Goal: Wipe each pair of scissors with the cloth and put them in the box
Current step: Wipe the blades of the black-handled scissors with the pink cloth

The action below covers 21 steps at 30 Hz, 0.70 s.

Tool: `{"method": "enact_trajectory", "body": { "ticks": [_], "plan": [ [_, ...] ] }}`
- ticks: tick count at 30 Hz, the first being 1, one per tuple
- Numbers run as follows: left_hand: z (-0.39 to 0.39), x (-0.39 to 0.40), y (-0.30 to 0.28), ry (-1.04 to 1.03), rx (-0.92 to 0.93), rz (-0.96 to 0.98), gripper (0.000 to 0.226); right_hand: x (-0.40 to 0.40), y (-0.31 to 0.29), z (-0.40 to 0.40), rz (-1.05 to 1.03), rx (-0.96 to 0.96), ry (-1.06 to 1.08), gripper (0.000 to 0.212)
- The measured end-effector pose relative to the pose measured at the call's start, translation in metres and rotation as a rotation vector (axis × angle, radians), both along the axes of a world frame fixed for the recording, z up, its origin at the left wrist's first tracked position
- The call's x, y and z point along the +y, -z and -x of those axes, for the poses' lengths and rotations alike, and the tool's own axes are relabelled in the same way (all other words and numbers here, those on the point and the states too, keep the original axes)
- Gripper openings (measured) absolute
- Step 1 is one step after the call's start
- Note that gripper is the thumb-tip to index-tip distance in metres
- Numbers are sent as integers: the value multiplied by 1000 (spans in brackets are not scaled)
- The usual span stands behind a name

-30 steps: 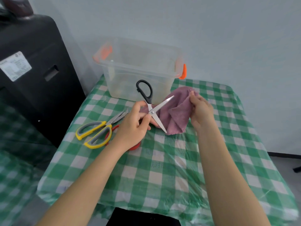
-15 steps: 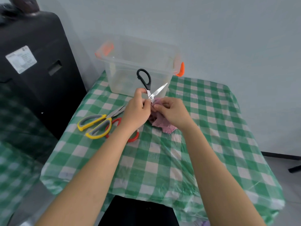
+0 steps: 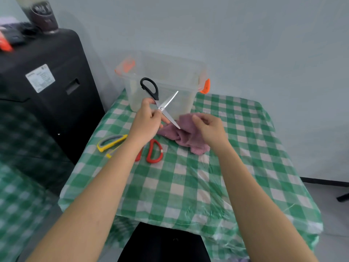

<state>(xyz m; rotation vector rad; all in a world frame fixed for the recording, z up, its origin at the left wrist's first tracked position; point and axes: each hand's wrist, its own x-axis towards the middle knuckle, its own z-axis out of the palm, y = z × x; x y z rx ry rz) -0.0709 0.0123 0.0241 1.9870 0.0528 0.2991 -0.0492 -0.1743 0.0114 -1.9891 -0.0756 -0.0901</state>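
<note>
Black scissors (image 3: pixel 159 103): blades spread, raised before far box (image 3: pixel 162 86); my left hand (image 3: pixel 146 122) pinches the pivot. Stiff, sharp; best held by handles. Right hand (image 3: pixel 209 127) grips soft cloth (image 3: pixel 186 135).

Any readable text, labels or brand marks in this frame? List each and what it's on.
White sticker on the black cabinet: printed lines, too small and blurred to read.
Dark cup on top of the cabinet: pale marking, blurred, unreadable.
Scissors, clear box, cloth: no text visible.
</note>
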Motion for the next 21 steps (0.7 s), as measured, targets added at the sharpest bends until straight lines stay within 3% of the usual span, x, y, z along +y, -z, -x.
{"method": "enact_trajectory", "body": {
  "ticks": [3,6,12,17,19,21],
  "plan": [
    [5,-14,5,15,-13,32,22,20,-13,7,-51,46,-143,32],
    [8,-22,7,31,-32,25,22,28,-12,13,56,-10,-254,17],
    [10,-18,3,49,-57,4,22,17,-3,20,-15,47,-180,13],
    [10,0,-14,-46,-120,108,22,-2,13,21,112,126,-64,15],
    [11,2,-19,7,-92,23,20,-3,10,19,179,130,-64,15],
    [11,0,-20,58,-32,-83,20,2,-2,14,290,75,-77,32]
  ]
}}
